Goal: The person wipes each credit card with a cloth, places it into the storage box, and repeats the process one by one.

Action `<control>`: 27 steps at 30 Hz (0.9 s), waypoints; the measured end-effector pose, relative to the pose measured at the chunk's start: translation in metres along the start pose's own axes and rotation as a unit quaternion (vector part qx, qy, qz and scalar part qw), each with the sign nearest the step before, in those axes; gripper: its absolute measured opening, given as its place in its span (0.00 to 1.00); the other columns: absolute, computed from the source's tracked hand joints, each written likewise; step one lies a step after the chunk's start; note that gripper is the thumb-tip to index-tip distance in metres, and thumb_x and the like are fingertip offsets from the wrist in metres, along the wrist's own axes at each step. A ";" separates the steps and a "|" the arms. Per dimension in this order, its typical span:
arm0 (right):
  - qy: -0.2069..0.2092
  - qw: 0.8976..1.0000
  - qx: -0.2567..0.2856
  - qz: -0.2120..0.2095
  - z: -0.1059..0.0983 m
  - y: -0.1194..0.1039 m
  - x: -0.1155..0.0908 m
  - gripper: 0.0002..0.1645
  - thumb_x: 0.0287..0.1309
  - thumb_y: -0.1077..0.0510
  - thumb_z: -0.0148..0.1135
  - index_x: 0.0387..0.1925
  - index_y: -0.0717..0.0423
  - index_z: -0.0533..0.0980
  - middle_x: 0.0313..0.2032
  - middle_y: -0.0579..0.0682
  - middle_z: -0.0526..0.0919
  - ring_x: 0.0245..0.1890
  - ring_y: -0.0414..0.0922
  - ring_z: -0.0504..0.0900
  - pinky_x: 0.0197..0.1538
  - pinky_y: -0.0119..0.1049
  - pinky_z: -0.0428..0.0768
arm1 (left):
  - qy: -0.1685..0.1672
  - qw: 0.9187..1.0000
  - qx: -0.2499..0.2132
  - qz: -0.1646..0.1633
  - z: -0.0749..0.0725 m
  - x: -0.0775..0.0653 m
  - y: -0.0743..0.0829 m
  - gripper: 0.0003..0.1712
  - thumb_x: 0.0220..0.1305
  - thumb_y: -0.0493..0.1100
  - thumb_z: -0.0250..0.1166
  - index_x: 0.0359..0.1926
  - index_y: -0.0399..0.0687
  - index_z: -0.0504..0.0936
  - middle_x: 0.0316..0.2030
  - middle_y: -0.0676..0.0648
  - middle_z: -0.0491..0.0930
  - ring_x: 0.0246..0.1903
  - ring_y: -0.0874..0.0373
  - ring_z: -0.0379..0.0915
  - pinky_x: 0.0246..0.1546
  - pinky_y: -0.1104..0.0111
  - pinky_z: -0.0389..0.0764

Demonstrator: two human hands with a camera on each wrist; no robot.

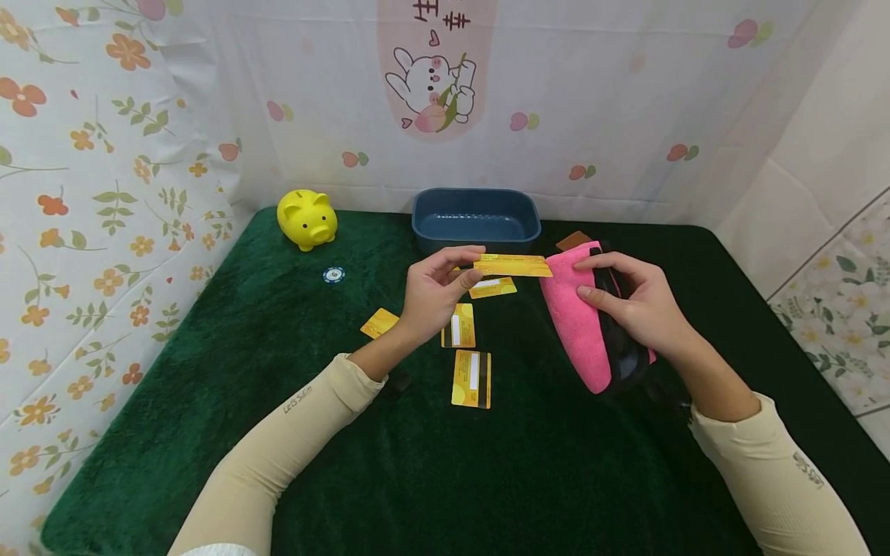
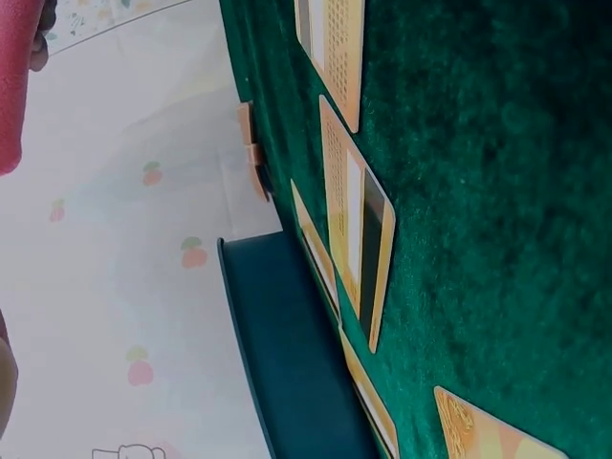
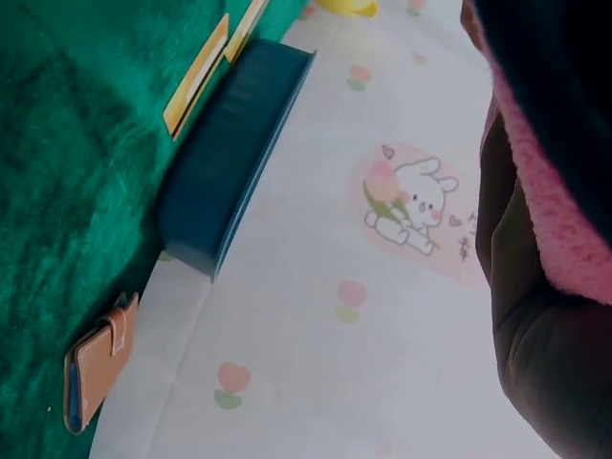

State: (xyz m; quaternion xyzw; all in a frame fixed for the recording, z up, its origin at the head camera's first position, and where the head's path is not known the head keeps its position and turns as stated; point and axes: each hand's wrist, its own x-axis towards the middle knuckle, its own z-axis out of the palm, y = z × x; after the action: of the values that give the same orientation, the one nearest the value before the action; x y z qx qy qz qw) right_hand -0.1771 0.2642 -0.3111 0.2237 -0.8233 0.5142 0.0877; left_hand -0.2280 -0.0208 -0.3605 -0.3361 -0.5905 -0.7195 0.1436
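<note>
In the head view my left hand (image 1: 438, 289) pinches a yellow card (image 1: 514, 266) by its left end between thumb and fingers. The card's right end meets the edge of a pink fuzzy item (image 1: 575, 324) with a black side; whether they touch I cannot tell. My right hand (image 1: 636, 301) grips this item at its upper part, thumb and fingers on the pink face. Below the left hand, several yellow cards lie on the green cloth, among them one with a dark stripe (image 1: 471, 378) and one nearer the hand (image 1: 459, 326).
A blue bin (image 1: 476, 224) stands at the back. A yellow piggy bank (image 1: 307, 220) sits at the back left, with a poker chip (image 1: 334, 275) in front of it. A brown wallet-like case (image 3: 100, 363) lies right of the bin. Patterned curtains (image 1: 313, 100) hang behind.
</note>
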 end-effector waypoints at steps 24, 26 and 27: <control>-0.047 0.998 0.030 0.026 0.020 0.008 0.003 0.17 0.64 0.67 0.62 0.55 0.59 0.76 0.44 0.50 0.78 0.32 0.44 0.80 0.34 0.34 0.85 | -0.105 0.994 -0.028 -0.014 0.015 -0.002 -0.003 0.16 0.59 0.21 0.65 0.48 0.26 0.76 0.47 0.28 0.81 0.43 0.38 0.82 0.48 0.57 0.83; -0.050 0.998 0.025 0.026 0.020 0.009 0.004 0.17 0.65 0.66 0.62 0.55 0.59 0.76 0.44 0.49 0.78 0.32 0.45 0.80 0.34 0.34 0.84 | -0.100 0.995 -0.023 -0.012 0.015 0.000 -0.002 0.16 0.59 0.22 0.65 0.49 0.27 0.76 0.48 0.29 0.81 0.44 0.38 0.82 0.49 0.57 0.83; -0.049 0.998 0.023 0.027 0.020 0.009 0.004 0.17 0.65 0.66 0.62 0.55 0.59 0.76 0.44 0.49 0.78 0.32 0.45 0.80 0.34 0.34 0.84 | -0.096 0.995 -0.020 -0.014 0.014 0.000 -0.002 0.16 0.59 0.22 0.65 0.49 0.27 0.76 0.48 0.29 0.81 0.44 0.39 0.82 0.48 0.57 0.83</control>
State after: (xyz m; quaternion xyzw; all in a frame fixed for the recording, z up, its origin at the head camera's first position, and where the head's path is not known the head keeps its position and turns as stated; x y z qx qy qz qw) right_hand -0.1831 0.2488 -0.3264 0.2287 -0.8201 0.5237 0.0282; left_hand -0.2249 -0.0068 -0.3604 -0.3984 -0.5914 -0.6976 0.0696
